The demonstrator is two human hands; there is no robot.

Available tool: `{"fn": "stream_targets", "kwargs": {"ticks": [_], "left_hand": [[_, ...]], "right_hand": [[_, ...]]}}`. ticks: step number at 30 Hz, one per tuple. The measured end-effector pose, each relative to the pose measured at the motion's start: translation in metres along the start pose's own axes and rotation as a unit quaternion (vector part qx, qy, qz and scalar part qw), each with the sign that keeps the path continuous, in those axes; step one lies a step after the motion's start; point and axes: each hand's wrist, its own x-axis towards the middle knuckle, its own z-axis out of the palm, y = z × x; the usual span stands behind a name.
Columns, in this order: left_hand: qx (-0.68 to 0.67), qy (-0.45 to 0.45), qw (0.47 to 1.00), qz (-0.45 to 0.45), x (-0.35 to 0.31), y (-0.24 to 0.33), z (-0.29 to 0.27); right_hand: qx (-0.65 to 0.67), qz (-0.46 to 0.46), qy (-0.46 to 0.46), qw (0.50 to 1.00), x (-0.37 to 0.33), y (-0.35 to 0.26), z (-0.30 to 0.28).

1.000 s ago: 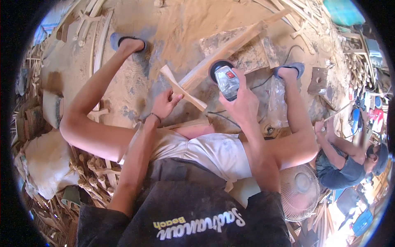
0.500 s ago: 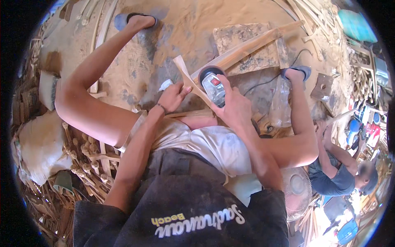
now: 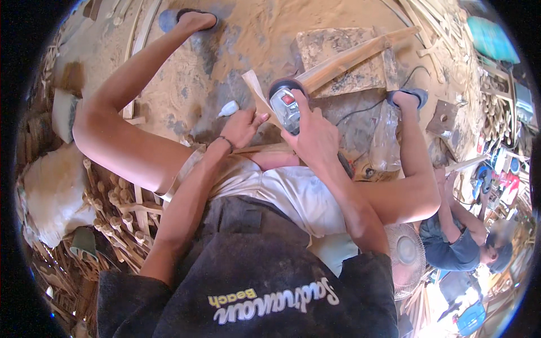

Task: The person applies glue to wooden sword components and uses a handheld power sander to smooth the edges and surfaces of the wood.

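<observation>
Head view: curved wooden piece point(image 3: 255, 89) held by left hand point(image 3: 243, 129), grip closed about its left edge, piece slanted above floor point(image 3: 169, 101) between spread legs. Disc sander point(image 3: 288, 111) with red switch held in right hand point(image 3: 316, 134), grip wrapped around body; disc set at right edge of piece, exact contact cannot be told. Long wooden beam point(image 3: 360, 61) laid across rough slab point(image 3: 318, 50) beyond sander. Small white bottle point(image 3: 229, 108) seen near left hand. Round fan point(image 3: 407, 250) and seated co-worker point(image 3: 457, 248) shown at right.
</observation>
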Motion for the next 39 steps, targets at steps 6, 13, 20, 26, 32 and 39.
{"fn": "stream_targets", "kwargs": {"ticks": [6,13,20,26,32,39], "left_hand": [[-0.032,-0.002,0.999,-0.014,-0.007,0.010,-0.003],[-0.021,-0.007,1.000,-0.011,-0.003,0.005,-0.002],[0.016,-0.021,0.999,-0.022,-0.009,0.009,-0.005],[-0.004,-0.034,0.999,-0.026,-0.002,0.001,0.000],[0.013,-0.024,1.000,-0.009,-0.002,-0.002,0.002],[0.009,-0.055,0.998,-0.040,-0.001,0.007,-0.005]], "right_hand": [[0.041,0.005,0.071,0.997,0.016,-0.007,0.004],[0.037,0.011,0.056,0.998,0.001,0.004,0.004],[0.048,0.086,0.119,0.988,0.006,0.031,0.007],[0.032,0.039,0.059,0.997,-0.008,0.025,0.007],[0.049,0.071,0.089,0.992,-0.002,0.041,0.006],[0.055,0.053,0.058,0.995,-0.011,0.035,0.006]]}}
